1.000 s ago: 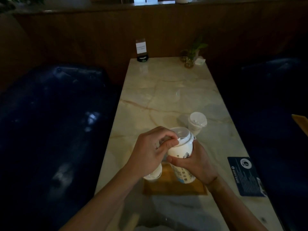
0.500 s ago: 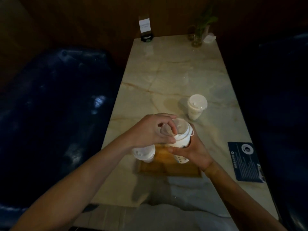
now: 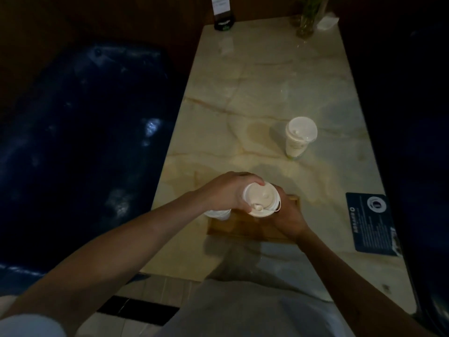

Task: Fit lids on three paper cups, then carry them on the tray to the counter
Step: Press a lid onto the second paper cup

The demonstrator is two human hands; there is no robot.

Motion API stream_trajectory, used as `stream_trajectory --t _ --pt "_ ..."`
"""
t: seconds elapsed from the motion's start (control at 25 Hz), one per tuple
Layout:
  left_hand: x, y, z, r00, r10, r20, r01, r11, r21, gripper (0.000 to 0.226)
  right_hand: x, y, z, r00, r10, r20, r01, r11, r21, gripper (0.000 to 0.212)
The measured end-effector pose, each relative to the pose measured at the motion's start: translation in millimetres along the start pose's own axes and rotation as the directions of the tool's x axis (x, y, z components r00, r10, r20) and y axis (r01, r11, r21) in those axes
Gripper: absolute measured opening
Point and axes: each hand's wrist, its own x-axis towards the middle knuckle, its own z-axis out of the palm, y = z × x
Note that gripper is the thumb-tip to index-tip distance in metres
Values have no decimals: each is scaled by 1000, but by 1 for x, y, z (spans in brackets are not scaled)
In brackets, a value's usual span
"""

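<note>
Both hands clasp one lidded paper cup (image 3: 260, 200) over the wooden tray (image 3: 245, 229): the left hand (image 3: 226, 192) curls over its lid rim, the right hand (image 3: 286, 215) wraps its side. A second cup (image 3: 217, 213) on the tray is mostly hidden beneath the left hand. A third lidded cup (image 3: 300, 137) stands well apart on the marble table (image 3: 267, 81). Print on the dark card (image 3: 371, 224) near the right edge is unreadable.

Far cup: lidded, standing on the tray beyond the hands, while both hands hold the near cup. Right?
Not quite. The far cup is lidded and beyond the hands, but the head view shows it standing on the bare table, not on the tray. The left hand and right hand do hold the near cup.
</note>
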Motion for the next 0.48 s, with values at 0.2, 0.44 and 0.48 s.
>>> stream_trajectory --t 0.2,0.44,0.48 --pt "12 -15 3 998 25 60 -31 994 103 62 4 24 11 999 42 -1 -42 998 -48 83" --pt "16 -27 2 997 24 79 -32 994 109 58 10 41 20 996 91 -17 -92 994 -59 83" --pt "16 -28 2 996 27 81 -35 994 102 58 11 41 21 996 84 -8 -84 994 -76 84"
